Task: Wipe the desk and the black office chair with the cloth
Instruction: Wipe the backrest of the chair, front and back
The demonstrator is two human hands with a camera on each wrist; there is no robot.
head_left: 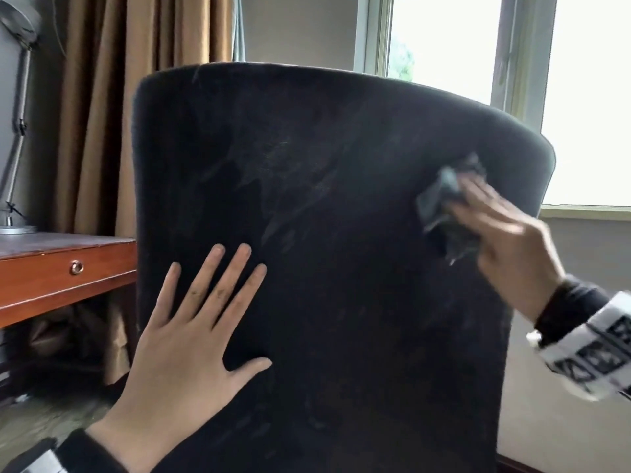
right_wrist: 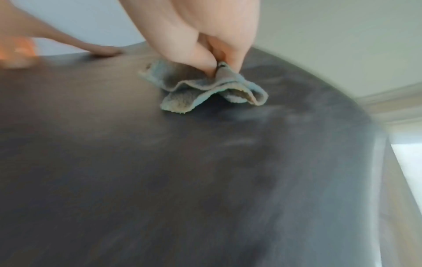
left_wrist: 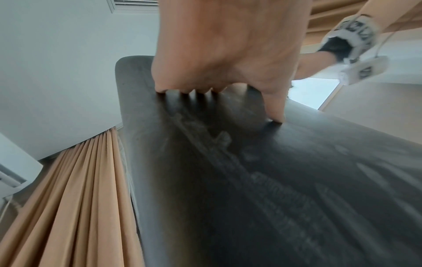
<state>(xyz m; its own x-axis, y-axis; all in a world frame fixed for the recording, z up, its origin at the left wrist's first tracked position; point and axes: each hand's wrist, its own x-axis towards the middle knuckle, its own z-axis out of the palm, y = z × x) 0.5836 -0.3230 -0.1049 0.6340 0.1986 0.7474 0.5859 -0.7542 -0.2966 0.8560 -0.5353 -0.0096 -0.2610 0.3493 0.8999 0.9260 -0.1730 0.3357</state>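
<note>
Although motion blur smeared the right hand (head_left: 505,233) in the head view and the chair (head_left: 324,250) hid its own seat and base, the right wrist view showed the fingers (right_wrist: 205,59) pinching a bunched blue-grey cloth (right_wrist: 205,90) against the upper right of the black backrest, near its curved edge. The left hand (head_left: 191,339) lay flat on the lower left of the backrest, fingers straight and spread, holding nothing. Only a corner of the wooden worktop (head_left: 61,268) showed at the left, with what seemed a lamp base (head_left: 15,228) on it.
</note>
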